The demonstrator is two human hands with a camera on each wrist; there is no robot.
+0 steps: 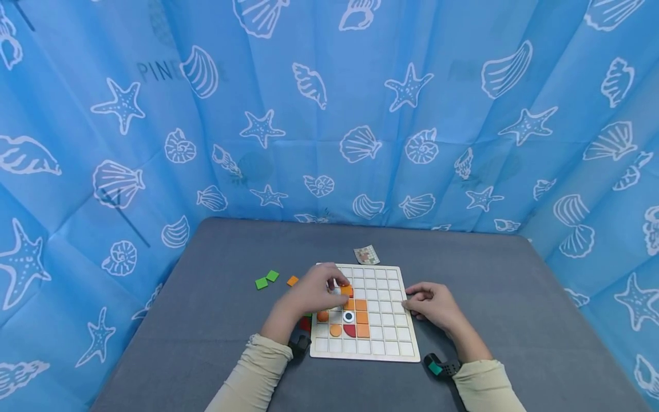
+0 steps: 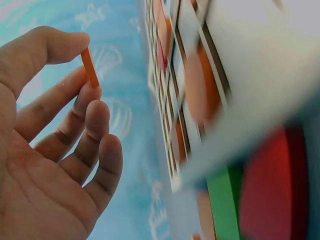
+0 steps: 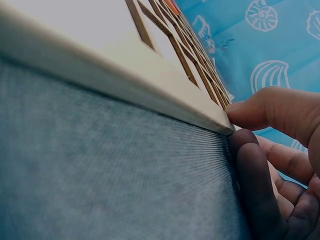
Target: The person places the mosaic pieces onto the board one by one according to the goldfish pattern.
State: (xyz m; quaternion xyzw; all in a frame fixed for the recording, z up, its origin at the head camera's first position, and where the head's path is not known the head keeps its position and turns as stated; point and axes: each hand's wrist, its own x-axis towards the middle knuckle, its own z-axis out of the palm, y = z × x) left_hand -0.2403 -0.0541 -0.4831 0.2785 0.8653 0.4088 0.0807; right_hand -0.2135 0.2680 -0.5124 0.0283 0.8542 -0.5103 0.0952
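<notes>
My left hand [image 1: 311,293] is over the left half of the white grid board [image 1: 392,333], pinching an orange square tile [image 2: 90,69] between thumb and fingertip. Several orange squares [image 1: 362,318] lie in the board's cells, with an eye-patterned tile [image 1: 348,316] beside them. A red quarter-round tile [image 1: 350,330] and an orange round tile [image 1: 336,330] sit in the row nearest me. At the board's right edge is my right hand [image 1: 435,306]. Its thumb [image 3: 245,111] rests on the rim and a finger is against the side, so the edge is pinched between them.
Two green squares [image 1: 261,283] and an orange piece [image 1: 292,281] lie loose on the grey table [image 1: 216,320], left of the board. Red pieces [image 1: 305,324] are partly hidden near my left wrist. Behind the board lies a small patterned card [image 1: 366,254]. A blue curtain [image 1: 319,103] surrounds the table.
</notes>
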